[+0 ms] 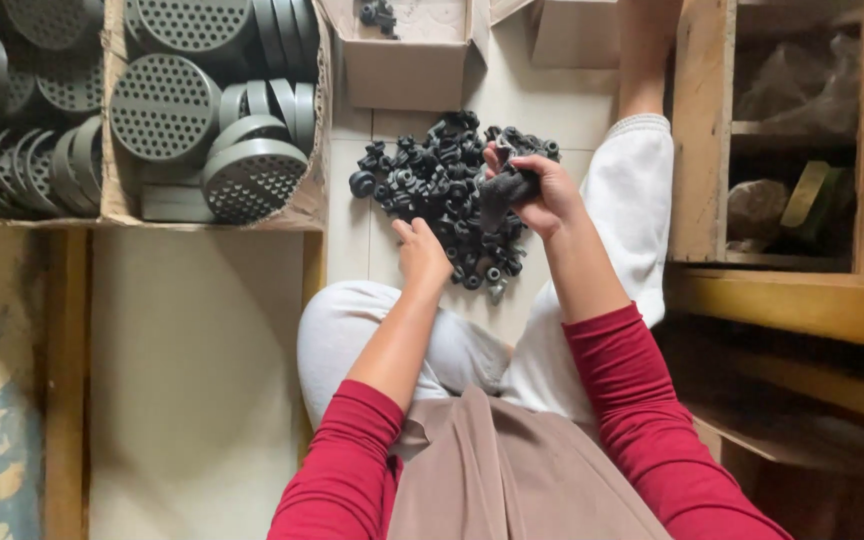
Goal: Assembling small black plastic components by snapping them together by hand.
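Observation:
A heap of small black round rubber parts [432, 180] lies on the pale tiled floor between my knees. My right hand [532, 192] is closed around a dark bunch of these parts [504, 188], lifted just above the heap's right side. With its fingers bent downward, my left hand [420, 250] rests on the near edge of the heap, touching the parts. What lies under its fingers is hidden.
A cardboard box [307, 205] of grey perforated round discs [164, 108] stands at the left. A smaller open carton [407, 70] holding a few black parts sits beyond the heap. Wooden shelving [702, 150] with bagged items rises at the right.

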